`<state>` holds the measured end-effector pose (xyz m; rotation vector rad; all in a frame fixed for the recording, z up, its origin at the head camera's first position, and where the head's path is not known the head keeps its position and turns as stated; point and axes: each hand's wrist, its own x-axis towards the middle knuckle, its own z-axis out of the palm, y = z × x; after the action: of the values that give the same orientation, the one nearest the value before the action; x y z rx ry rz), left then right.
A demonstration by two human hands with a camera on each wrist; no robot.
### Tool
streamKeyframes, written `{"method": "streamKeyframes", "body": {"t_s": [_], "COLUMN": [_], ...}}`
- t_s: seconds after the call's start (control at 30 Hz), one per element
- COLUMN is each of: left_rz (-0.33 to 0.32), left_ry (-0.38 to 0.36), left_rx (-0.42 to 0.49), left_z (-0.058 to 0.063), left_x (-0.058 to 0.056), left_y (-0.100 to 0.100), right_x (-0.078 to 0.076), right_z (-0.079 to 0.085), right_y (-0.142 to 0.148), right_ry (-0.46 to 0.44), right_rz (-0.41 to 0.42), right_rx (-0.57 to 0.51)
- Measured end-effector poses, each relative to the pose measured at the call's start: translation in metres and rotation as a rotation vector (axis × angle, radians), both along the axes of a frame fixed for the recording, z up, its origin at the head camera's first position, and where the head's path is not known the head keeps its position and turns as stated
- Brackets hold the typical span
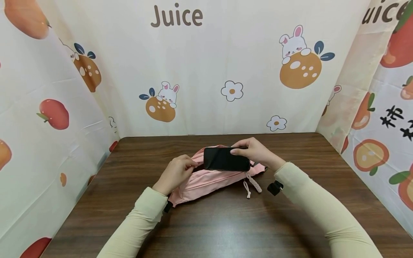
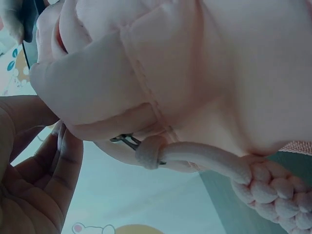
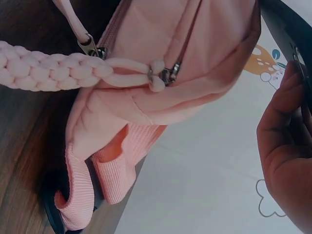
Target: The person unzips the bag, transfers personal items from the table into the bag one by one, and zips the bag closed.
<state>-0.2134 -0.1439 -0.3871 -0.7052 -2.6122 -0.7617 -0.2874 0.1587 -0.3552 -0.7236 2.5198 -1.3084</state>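
A pink waist bag [image 1: 206, 184] lies across the table with its top zipper open. My left hand [image 1: 176, 172] pinches the edge of the opening at its left end. Over that opening my right hand [image 1: 258, 153] holds a black smartphone [image 1: 219, 159] by its right end, thumb across the dark screen. The phone's left end overlaps the dark gap of the bag in the head view. A braided cord pull [image 3: 48, 68] hangs from one zipper slider, and a thin cord loop [image 1: 246, 189] hangs beside it. In the left wrist view, the left fingertips [image 2: 58, 129] meet the pink fabric.
The brown wood-grain table [image 1: 226, 229] extends in front of the bag. Behind it and at both sides hang printed curtains [image 1: 206, 53] with fruit and rabbits. A black buckle [image 1: 275, 187] shows by the right cuff; pink webbing [image 3: 80, 195] trails from the bag.
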Motion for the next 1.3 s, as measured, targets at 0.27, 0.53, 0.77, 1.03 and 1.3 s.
{"method": "streamKeyframes", "body": {"t_s": [0.27,0.53,0.77,1.03,1.3], "left_rz": [0.035,0.073,0.129,0.161,0.160], "left_ry": [-0.009,-0.004,0.021,0.028,0.041], "left_rx": [0.026,0.048,0.026,0.046,0.049], "left_z": [0.000,-0.002,-0.004,-0.005,-0.002], "left_x": [0.001,0.001,-0.002,-0.004,-0.004], "left_y": [0.001,0.003,0.005,0.007,0.009], "right_x": [0.001,0.003,0.003,0.005,0.004], "right_z": [-0.007,-0.010,-0.010,-0.009,-0.010], "right_y": [-0.005,-0.008,-0.011,-0.014,-0.021], "right_ry": [-0.049,-0.077,-0.117,-0.182,-0.179], "right_rz": [0.060,0.103,0.091,0.089,0.105], "right_rx": [0.048,0.044,0.027,0.012,0.031]}}
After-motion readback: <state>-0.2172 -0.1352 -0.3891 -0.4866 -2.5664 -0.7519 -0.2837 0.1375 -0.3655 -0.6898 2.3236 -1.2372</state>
